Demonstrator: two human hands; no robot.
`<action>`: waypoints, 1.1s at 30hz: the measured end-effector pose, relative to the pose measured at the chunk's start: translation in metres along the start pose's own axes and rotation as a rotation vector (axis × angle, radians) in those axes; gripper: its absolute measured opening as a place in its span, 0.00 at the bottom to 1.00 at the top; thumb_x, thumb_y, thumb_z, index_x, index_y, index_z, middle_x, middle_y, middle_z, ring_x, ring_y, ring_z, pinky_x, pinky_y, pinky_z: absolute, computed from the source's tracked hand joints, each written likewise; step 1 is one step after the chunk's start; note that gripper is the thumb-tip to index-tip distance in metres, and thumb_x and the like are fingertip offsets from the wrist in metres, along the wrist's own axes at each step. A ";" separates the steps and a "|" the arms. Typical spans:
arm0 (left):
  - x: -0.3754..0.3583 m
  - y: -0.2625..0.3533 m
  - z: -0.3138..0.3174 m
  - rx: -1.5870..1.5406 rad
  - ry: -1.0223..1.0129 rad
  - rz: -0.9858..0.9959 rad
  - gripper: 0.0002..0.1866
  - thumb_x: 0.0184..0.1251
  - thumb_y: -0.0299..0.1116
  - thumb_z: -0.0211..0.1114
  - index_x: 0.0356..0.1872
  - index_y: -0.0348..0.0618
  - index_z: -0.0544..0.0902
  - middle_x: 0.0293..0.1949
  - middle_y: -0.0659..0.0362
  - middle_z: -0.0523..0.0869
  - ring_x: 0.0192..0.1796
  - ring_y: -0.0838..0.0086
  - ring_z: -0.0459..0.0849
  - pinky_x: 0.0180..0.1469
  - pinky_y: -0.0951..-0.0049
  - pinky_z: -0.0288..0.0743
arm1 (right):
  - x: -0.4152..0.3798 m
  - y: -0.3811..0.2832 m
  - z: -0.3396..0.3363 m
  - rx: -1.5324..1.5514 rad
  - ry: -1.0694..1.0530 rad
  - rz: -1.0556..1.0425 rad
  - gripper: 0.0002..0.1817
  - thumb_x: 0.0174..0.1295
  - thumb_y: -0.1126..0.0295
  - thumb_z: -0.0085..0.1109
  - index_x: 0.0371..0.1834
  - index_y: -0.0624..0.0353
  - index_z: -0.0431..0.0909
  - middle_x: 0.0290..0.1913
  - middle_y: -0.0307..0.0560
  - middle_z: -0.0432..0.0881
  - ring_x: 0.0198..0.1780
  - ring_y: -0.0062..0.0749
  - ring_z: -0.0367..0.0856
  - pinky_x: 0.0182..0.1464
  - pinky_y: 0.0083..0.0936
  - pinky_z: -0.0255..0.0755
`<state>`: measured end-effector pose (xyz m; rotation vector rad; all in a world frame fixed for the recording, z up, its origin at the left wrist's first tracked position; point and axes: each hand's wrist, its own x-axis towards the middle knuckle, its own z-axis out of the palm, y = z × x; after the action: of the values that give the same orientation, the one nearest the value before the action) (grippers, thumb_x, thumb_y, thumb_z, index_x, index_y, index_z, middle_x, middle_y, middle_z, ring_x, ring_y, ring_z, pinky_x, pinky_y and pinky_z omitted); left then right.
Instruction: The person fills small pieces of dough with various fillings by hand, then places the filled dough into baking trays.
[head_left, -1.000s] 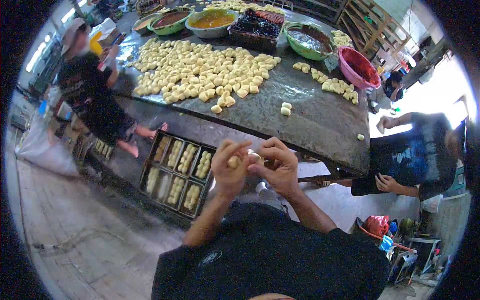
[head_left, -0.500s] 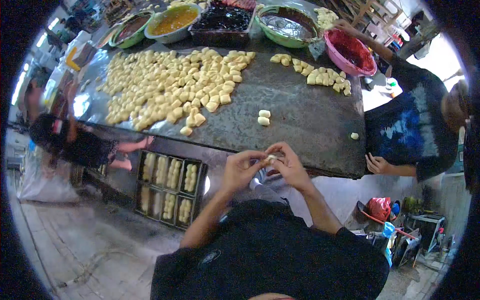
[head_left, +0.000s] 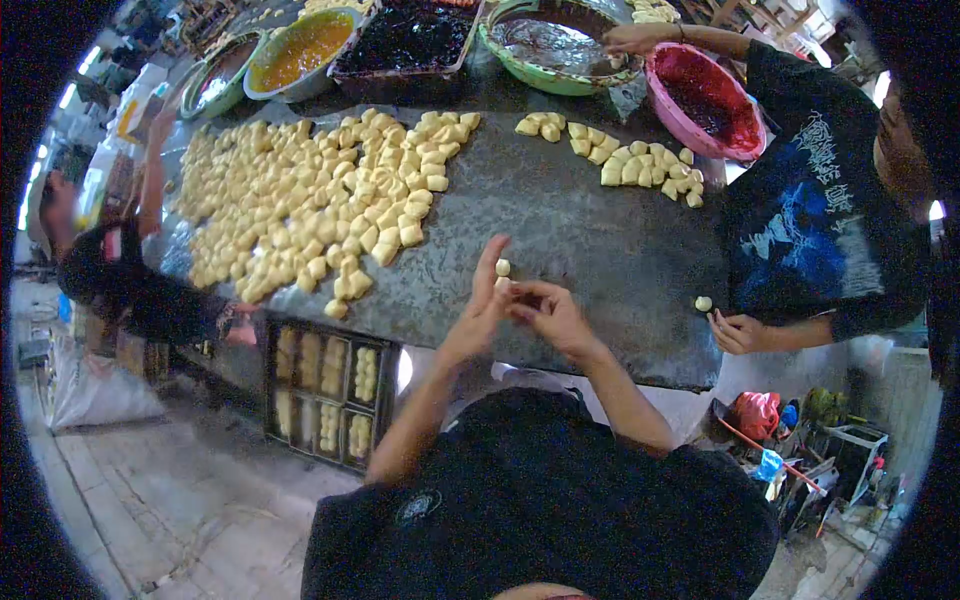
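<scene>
Two small pale dough balls sit one behind the other on the dark metal table, just beyond my hands. My left hand is upright and edge-on beside them, its fingers stretched out. Against it, my right hand has its fingers curled and pinched together, fingertips close to the nearer ball. Whatever is between the right fingers is hidden. A large spread of dough pieces covers the table's left side, and a smaller cluster lies toward the far right.
Basins of orange filling, dark filling and red filling line the far side, with a green basin. At right, a co-worker's hand is by a dough ball. Filled baking tins stand below left.
My hands have moved up over the table edge, and the left fingers have straightened. The pale piece between them no longer shows. The right co-worker's far hand now reaches over the green basin.
</scene>
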<state>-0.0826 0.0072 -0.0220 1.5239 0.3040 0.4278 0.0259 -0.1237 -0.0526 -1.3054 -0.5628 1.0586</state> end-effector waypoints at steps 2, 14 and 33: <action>0.014 0.016 0.014 0.055 0.230 0.084 0.37 0.76 0.58 0.46 0.74 0.39 0.60 0.76 0.49 0.57 0.79 0.59 0.50 0.77 0.59 0.43 | 0.004 -0.023 0.006 0.084 -0.015 0.112 0.15 0.63 0.76 0.65 0.53 0.62 0.78 0.49 0.44 0.83 0.46 0.25 0.82 0.50 0.23 0.79; 0.072 0.055 0.016 0.370 -0.075 0.734 0.20 0.55 0.52 0.74 0.41 0.48 0.86 0.40 0.65 0.90 0.55 0.63 0.86 0.60 0.54 0.74 | -0.002 -0.073 -0.004 0.567 -0.120 0.011 0.21 0.57 0.60 0.71 0.50 0.58 0.79 0.43 0.44 0.85 0.41 0.31 0.84 0.40 0.30 0.82; 0.097 -0.050 -0.101 1.212 0.625 -0.028 0.07 0.69 0.30 0.63 0.44 0.40 0.84 0.41 0.53 0.84 0.44 0.60 0.83 0.46 0.65 0.76 | 0.342 -0.218 -0.183 -1.273 0.275 -0.606 0.14 0.52 0.66 0.71 0.41 0.57 0.88 0.36 0.51 0.88 0.34 0.36 0.86 0.41 0.33 0.79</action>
<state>-0.0379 0.1417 -0.0679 2.5162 1.2329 0.7621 0.4003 0.0994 0.0384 -2.0896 -1.4147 -0.1128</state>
